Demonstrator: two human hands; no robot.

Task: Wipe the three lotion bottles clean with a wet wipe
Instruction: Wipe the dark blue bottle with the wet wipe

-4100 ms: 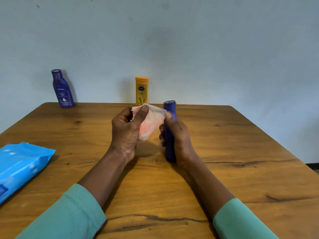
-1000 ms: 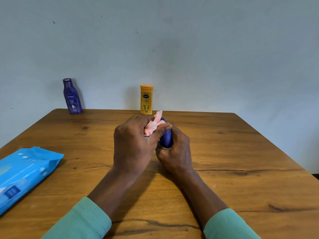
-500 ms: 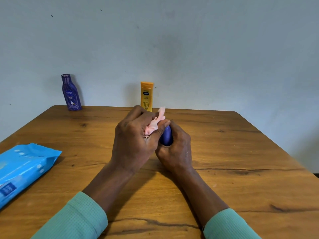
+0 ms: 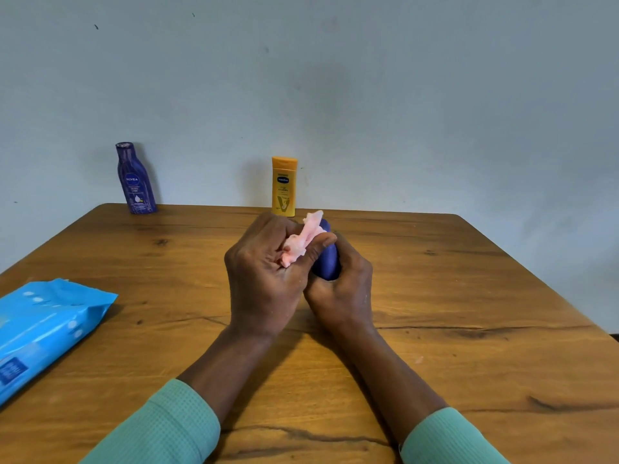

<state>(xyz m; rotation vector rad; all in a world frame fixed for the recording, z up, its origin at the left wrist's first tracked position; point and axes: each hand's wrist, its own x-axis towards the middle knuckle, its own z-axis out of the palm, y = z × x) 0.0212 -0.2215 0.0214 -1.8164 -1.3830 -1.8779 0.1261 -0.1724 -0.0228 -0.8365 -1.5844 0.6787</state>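
Note:
My right hand (image 4: 341,289) grips a dark blue lotion bottle (image 4: 327,259) at the table's middle; only its upper part shows between the two hands. My left hand (image 4: 264,279) holds a crumpled pink wet wipe (image 4: 301,244) and presses it against the left side of that bottle, thumb across the bottle's top. A blue Nivea bottle (image 4: 135,180) stands upright at the far left edge by the wall. A yellow Vaseline bottle (image 4: 284,187) stands upright at the far middle, just behind my hands.
A light blue pack of wet wipes (image 4: 43,333) lies at the left edge of the wooden table (image 4: 469,313). A pale wall rises directly behind the table's far edge. The table's right corner shows at the right.
Four seconds ago the wipe was spread open beside the upright bottle; it is now bunched in my left hand against the bottle. Over the last second the hands barely shifted.

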